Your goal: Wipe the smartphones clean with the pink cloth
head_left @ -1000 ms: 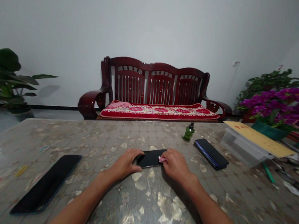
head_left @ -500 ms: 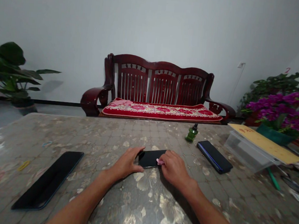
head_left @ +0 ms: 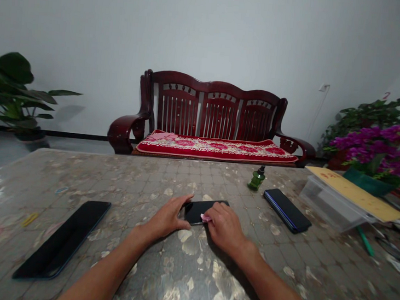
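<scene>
At the centre of the frame the left hand braces the phone flat on the worktop with open fingers, while the right hand pinches a small pink cloth against its screen, best wiped with light, even strokes.

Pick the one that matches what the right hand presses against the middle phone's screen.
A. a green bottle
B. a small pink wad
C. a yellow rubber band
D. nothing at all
B: the right hand pinches a small pink wad on the screen of the middle phone, while the left hand steadies the phone's left end; the green bottle stands apart, farther back on the table.
</scene>
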{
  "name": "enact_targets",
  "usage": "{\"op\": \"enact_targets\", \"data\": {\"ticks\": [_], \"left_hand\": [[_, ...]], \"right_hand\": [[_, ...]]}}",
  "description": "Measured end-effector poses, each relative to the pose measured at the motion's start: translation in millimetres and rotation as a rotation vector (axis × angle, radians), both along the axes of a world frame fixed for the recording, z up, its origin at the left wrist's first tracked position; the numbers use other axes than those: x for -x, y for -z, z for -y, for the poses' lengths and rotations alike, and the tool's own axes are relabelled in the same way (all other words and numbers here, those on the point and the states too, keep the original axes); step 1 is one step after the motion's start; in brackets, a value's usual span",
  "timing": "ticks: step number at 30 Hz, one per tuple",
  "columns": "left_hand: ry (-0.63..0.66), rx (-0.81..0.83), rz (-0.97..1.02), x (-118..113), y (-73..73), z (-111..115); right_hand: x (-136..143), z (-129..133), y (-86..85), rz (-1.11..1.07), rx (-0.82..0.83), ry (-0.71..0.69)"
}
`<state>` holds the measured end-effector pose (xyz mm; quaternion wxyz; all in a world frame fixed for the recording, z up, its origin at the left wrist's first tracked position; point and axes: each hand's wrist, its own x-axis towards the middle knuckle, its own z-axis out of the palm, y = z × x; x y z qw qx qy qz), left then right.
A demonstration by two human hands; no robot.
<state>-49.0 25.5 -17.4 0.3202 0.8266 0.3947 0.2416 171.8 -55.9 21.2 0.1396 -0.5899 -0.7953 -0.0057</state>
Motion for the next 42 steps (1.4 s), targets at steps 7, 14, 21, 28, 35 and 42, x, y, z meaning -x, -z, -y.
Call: {"op": "enact_targets", "data": {"ticks": [7,14,21,28,35,42], "left_hand": [[-0.013,-0.001,-0.015,-1.1,-3.0,0.2],[-0.034,-0.010,-0.059,-3.1,-7.0,2.0],[0.010,-0.009,-0.022,2.7,0.4,-2.7],[0.074,0.017,0.028,6.7,-0.4,-6.8],[0.092,0.053,0.059,7.7,2.7,-6.5],[0.114,0.085,0.029,8.0,-2.5,-6.8]], "right_hand": [[-9.1,-1.8,-7.9,0.024,0.024,0.071],[11.7,-1.7,2.7,0.008,-0.008,-0.043],[10.1,-7.2,6.0,-0.043,-0.036,-0.096],[20.0,-14.0,9.6,-0.100,-0.072,-0.139],[23.7,-13.2,6.7,-0.101,-0.050,-0.255],[29.0,-14.9,12.8,-0.108,-0.096,-0.203]]}}
